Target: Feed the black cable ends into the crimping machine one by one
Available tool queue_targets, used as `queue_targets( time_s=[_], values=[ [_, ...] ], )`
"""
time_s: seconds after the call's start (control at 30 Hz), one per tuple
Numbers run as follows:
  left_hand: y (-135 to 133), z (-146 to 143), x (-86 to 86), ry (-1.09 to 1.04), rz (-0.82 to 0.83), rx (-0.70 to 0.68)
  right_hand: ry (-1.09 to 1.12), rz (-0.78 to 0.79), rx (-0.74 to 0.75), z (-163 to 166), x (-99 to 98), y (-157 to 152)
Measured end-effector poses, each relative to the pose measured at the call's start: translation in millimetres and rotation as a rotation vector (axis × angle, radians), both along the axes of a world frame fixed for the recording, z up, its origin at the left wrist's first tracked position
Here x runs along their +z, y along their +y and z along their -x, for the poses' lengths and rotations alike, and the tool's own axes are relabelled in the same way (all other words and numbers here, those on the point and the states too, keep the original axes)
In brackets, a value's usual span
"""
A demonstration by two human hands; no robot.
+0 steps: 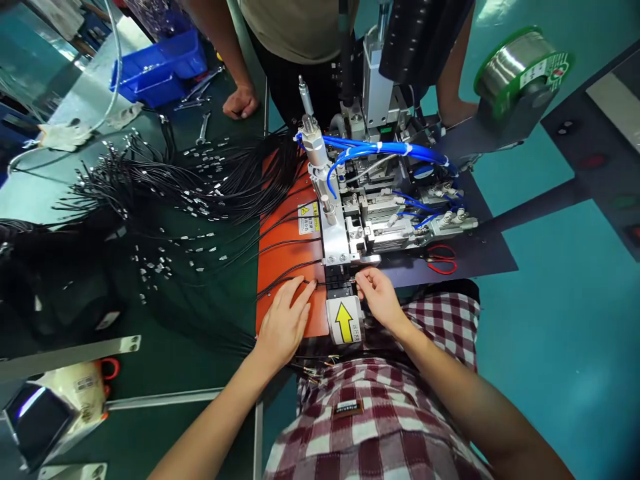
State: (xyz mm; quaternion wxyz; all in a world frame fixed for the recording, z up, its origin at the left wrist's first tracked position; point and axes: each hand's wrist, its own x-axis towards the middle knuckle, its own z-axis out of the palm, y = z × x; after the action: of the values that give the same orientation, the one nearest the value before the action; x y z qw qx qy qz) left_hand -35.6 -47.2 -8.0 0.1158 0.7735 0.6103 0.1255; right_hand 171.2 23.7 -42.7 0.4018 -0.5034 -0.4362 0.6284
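Observation:
My left hand [285, 321] rests on the orange plate [316, 323], its thumb and forefinger closed on a thin black cable [327, 283]. The cable runs right across a dark block in front of the machine [337, 243]. My right hand [379, 298] pinches the cable's end beside that block; the fingertips partly hide the end. Just below sits a white cover with a yellow arrow [344, 323]. Other black cables [287, 269] lie over the plate and lead into the machine's left side.
A large bundle of black cables [150, 170] spreads over the dark bench at left. Blue bins [160, 67] and a wrench [203, 127] lie beyond. Red-handled scissors [442, 259] are right of the machine, below a solder spool [517, 70]. Another person's fist [241, 102] rests opposite.

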Motion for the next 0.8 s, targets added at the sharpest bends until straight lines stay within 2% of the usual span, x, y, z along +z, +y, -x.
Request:
queue_targets(
  time_s=[0.07,0.23,0.4,0.53,0.67,0.73,0.8],
  values=[
    [5.0,6.5,-1.2,0.025,-0.021,-0.041,-0.009,-0.002,-0.002,-0.3,-2.9,0.1],
    [3.7,7.4,-4.0,0.030,-0.078,-0.042,-0.017,-0.011,0.002,-11.1,-10.4,1.2],
    [-0.2,6.5,-5.5,0.014,-0.076,-0.021,-0.074,-0.017,-0.098,-36.0,-12.1,-3.2],
    [26.2,6.6,-2.0,0.020,-0.070,-0.007,-0.106,0.015,-0.156,-52.8,-16.9,-13.6],
    [63.3,9.6,10.7,-0.035,-0.083,-0.061,-0.097,0.034,-0.205,-60.0,-19.5,-22.2],
    [63.1,16.5,24.2,-0.098,-0.065,-0.104,-0.098,0.043,-0.201,-62.7,-17.0,-24.6],
    [44.7,27.6,41.0,-0.156,0.016,-0.198,-0.100,0.050,-0.185,-66.4,-12.2,-26.2]
  ],
)
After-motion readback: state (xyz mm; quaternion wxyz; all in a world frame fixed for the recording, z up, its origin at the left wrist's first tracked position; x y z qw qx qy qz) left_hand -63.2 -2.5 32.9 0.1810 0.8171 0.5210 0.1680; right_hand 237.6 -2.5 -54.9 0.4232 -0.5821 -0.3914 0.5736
